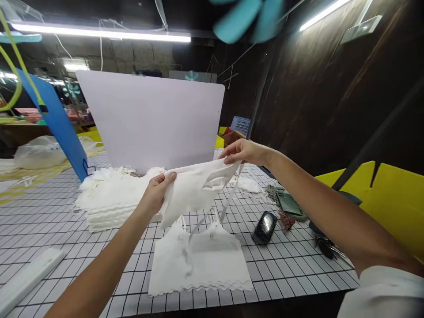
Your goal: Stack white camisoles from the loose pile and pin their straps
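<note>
A white camisole (195,187) hangs stretched between my two hands above the table, its thin straps dangling below. My left hand (158,191) pinches its left end, thumb on top. At its upper right edge, my right hand (243,152) grips the fabric between thumb and fingers. Beneath it, a second white camisole (202,265) with a wavy hem lies flat on the table, straps pointing away from me. To the left, behind my left hand, is a thick stack of folded white garments (112,203).
The table (132,282) has a black grid. A white panel (152,123) stands behind, with a blue panel (56,119) at left. On the right are a black wrapped block (265,227), a green phone-like object (288,203), scissors (327,248) and yellow bins (394,203). A white bar (29,276) lies front left.
</note>
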The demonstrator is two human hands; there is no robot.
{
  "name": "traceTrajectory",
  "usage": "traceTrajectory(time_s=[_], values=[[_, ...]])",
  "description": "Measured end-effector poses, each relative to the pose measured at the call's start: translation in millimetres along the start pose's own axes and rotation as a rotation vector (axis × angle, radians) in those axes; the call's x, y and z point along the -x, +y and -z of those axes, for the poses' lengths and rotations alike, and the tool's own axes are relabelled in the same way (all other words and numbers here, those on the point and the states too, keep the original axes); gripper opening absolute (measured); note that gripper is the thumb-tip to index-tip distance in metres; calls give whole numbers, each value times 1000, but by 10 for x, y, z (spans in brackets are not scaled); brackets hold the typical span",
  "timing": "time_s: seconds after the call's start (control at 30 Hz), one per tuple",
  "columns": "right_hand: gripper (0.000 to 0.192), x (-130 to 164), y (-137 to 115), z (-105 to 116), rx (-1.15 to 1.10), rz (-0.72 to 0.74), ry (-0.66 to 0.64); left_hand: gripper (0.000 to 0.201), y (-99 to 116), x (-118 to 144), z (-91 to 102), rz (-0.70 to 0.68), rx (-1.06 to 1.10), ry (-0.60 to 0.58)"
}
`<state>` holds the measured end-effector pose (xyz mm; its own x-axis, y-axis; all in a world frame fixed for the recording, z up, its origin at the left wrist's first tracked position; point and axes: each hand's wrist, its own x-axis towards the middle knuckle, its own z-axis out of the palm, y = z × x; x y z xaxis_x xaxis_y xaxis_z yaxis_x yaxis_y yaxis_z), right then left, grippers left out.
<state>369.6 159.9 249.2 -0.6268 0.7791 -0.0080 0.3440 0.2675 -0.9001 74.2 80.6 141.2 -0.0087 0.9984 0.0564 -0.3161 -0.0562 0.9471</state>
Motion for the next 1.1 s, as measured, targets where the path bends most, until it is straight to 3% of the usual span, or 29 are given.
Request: traceTrajectory(time_s=[0.23,0.37,0.47,0.53,0.6,0.73,0.87,1.1], values=[[33,42,110,7,67,90,97,44,223,-86,15,-273,-109,66],[31,33,50,-149,222,90,-4,45,393,-159,-297,-236,-202,-94],[42,-108,30,-434,60,199,-117,44,479,-218,-584,-244,-326,-216],[42,-204,53,-592,-89,242,-166,47,527,-243,-659,-234,-375,-241],[37,-246,93,-651,-184,235,-122,51,573,-247,-592,-150,-424,-252],[36,-157,149,-529,-340,261,54,41,636,-219,-190,47,-513,-347],[43,-29,130,-393,-418,256,133,34,687,-215,155,38,-472,-341],[44,77,62,-194,-401,163,235,31,831,-247,420,32,-473,-327]])
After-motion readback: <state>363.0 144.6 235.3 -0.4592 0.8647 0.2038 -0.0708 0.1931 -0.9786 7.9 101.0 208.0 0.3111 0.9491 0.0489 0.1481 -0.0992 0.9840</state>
